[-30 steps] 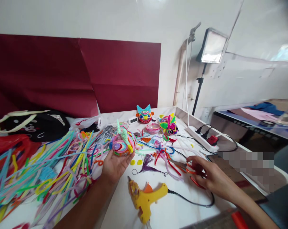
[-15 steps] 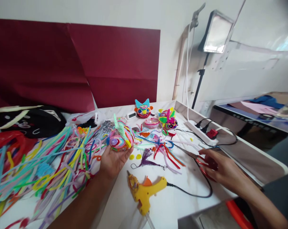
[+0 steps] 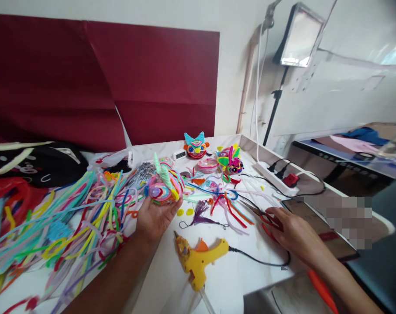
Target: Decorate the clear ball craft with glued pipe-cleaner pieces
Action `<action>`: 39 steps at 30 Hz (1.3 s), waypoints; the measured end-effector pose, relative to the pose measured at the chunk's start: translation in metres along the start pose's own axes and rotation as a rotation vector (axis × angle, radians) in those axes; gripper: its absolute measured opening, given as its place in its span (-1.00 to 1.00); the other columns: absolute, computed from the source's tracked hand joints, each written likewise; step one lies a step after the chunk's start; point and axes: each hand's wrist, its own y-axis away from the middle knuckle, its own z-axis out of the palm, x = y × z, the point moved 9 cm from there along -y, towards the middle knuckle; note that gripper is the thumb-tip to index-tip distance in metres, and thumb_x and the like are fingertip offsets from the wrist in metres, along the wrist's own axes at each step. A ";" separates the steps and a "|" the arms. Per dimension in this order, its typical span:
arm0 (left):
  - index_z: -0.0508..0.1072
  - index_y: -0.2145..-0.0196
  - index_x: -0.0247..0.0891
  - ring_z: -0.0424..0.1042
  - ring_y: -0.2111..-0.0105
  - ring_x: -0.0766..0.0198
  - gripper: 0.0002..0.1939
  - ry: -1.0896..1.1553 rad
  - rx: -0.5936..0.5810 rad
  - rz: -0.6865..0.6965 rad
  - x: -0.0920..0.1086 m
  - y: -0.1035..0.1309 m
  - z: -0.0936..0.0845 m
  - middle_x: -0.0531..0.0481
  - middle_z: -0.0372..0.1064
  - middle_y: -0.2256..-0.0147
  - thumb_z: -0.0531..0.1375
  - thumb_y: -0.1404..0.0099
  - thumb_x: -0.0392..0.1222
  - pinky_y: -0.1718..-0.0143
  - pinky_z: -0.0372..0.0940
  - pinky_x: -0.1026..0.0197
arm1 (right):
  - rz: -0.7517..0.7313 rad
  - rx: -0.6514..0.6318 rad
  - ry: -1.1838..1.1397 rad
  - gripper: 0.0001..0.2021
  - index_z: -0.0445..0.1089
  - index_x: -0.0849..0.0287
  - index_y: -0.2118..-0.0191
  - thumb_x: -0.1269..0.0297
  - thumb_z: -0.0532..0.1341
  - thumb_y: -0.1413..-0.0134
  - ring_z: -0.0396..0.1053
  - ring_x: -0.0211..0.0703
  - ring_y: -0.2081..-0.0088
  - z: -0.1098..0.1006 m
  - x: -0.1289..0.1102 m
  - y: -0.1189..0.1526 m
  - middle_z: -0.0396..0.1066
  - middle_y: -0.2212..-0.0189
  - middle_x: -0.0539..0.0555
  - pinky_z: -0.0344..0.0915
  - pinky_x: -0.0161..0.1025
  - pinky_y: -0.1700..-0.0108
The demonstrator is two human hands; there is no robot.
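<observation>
My left hand (image 3: 156, 218) is wrapped under a striped, many-coloured pipe-cleaner figure (image 3: 167, 185) with a pale green spike and holds it up over the table. My right hand (image 3: 289, 226) has its fingers curled on the red handles of a pair of scissors (image 3: 266, 224). The blades point left, low over the tabletop. Between the hands lie a purple tassel (image 3: 201, 214), yellow discs (image 3: 185, 212) and some red and lilac pipe cleaners (image 3: 232, 213). Nearer to me rests a yellow glue gun (image 3: 201, 261) with its cord running right.
A heap of pipe cleaners (image 3: 70, 226) covers the left side. Two finished figures, one blue-eared (image 3: 196, 146) and one winged (image 3: 230, 161), stand at the back. A power strip (image 3: 276, 179) lies along the right rim, with a phone (image 3: 318, 226) near my right wrist. A lamp (image 3: 299, 37) stands behind.
My right hand has moved slightly left and lower with the scissors, and the phone beside it now shows more. My left hand keeps its hold on the figure. The view has shifted a little.
</observation>
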 end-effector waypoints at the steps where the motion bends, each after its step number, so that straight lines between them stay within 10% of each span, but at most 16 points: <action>1: 0.31 -0.21 -0.32 0.57 0.12 -0.06 -0.50 -0.001 -0.002 0.001 0.000 0.000 0.000 -0.34 0.53 0.07 -0.04 -0.43 -0.04 0.14 0.50 -0.09 | 0.008 -0.006 0.032 -0.74 0.38 0.10 0.06 0.24 0.08 -0.17 0.53 0.00 0.26 0.002 -0.002 -0.001 0.51 0.16 0.14 0.36 -0.17 0.29; 20: 0.32 -0.19 -0.33 0.57 0.17 0.01 -0.48 -0.032 -0.020 0.001 -0.002 0.003 0.006 -0.31 0.53 0.14 -0.10 -0.45 -0.01 0.20 0.51 -0.02 | -0.108 0.051 0.013 -0.72 0.44 0.13 0.09 0.27 0.00 -0.28 0.50 -0.04 0.23 -0.012 -0.038 -0.005 0.48 0.18 0.17 0.37 -0.19 0.24; 39: 0.33 -0.17 -0.42 0.57 0.20 -0.04 -0.50 -0.036 -0.007 0.024 -0.002 0.005 0.008 -0.33 0.53 0.16 -0.04 -0.42 -0.06 0.24 0.52 -0.02 | -0.273 -0.223 -0.233 -0.77 0.44 0.17 0.23 0.20 0.09 -0.26 0.41 -0.11 0.26 0.015 -0.111 -0.004 0.46 0.26 0.13 0.21 -0.23 0.24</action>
